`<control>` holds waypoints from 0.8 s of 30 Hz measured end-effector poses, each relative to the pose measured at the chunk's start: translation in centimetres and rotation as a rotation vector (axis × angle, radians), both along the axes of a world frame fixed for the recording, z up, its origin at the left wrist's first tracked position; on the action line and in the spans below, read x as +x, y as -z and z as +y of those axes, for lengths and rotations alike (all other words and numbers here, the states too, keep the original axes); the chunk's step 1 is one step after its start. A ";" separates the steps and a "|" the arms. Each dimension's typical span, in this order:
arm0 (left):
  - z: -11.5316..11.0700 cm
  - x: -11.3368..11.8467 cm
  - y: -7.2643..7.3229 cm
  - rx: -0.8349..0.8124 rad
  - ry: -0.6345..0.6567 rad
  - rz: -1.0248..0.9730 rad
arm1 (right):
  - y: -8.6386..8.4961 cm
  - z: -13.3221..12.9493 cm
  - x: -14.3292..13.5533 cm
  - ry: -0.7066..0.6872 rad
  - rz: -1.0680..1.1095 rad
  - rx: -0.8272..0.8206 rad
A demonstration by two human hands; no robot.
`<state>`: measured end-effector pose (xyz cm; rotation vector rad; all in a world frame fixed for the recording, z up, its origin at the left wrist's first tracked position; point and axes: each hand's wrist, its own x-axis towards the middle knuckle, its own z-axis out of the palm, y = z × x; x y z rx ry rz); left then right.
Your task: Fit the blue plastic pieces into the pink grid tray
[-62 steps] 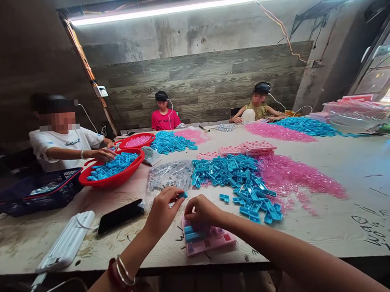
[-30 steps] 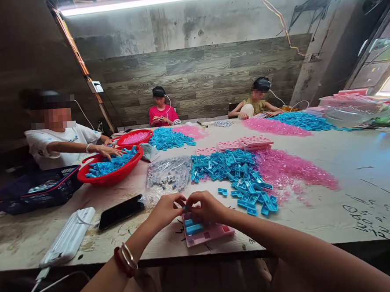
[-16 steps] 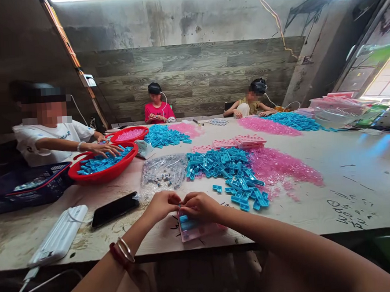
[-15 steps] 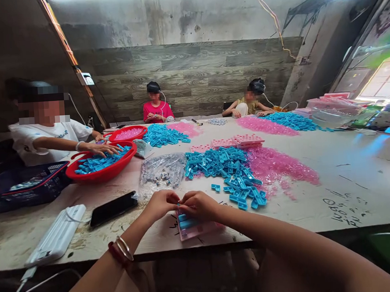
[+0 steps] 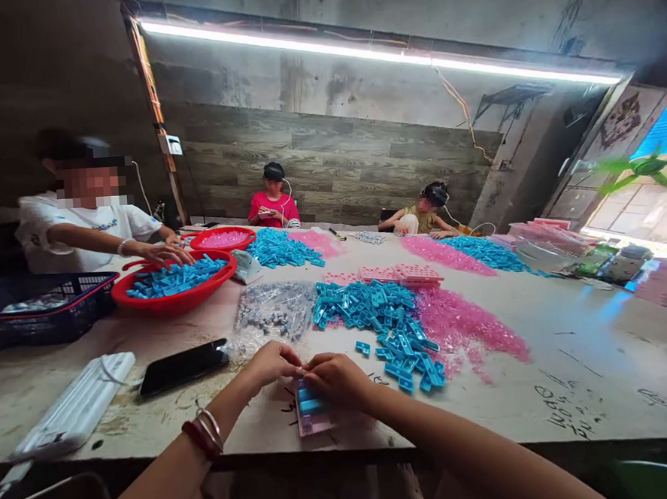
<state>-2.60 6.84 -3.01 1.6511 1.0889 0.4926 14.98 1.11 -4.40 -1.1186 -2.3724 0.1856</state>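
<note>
Near the front edge of the tabletop (image 5: 484, 410), the left hand (image 5: 270, 364) and right hand (image 5: 338, 379) meet, grip unclear, over a pink plastic tray (image 5: 316, 425); blue oblong plastic pieces (image 5: 311, 406) already lie inside, a loose turquoise plastic heap (image 5: 365, 306) remaining beyond.

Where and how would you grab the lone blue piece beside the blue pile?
I'd pinch the lone blue piece by two opposite outer sides, coming from above and the near left. It seems to lie flat on the table, and the blue pile spreads behind it and to its right. The right hand is nearest.
</note>
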 end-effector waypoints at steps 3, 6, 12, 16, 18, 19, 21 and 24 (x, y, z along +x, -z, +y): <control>-0.2 -0.4 -0.6 0.015 0.045 0.027 | -0.2 -0.1 0.0 -0.009 -0.016 0.003; 0.0 -0.6 -0.7 -0.051 0.069 0.048 | -0.6 -0.3 0.1 -0.015 -0.040 0.013; 0.8 -0.1 -0.1 -0.157 0.078 0.048 | -0.6 -0.2 0.6 -0.086 -0.112 0.057; 0.9 -0.2 0.0 -0.226 0.073 0.011 | -0.8 -0.2 0.7 -0.119 -0.153 0.057; 0.9 -0.3 0.1 -0.263 0.080 -0.038 | -1.1 -0.2 0.5 -0.098 -0.185 0.046; 0.9 -0.3 0.2 -0.284 0.085 -0.063 | -1.3 -0.2 0.4 -0.087 -0.207 0.037; 0.9 -0.3 0.4 -0.321 0.092 -0.094 | -1.8 -0.2 0.2 -0.073 -0.257 0.027; 1.1 -0.3 0.5 -0.359 0.101 -0.087 | -2.5 -0.2 0.1 -0.098 -0.321 0.047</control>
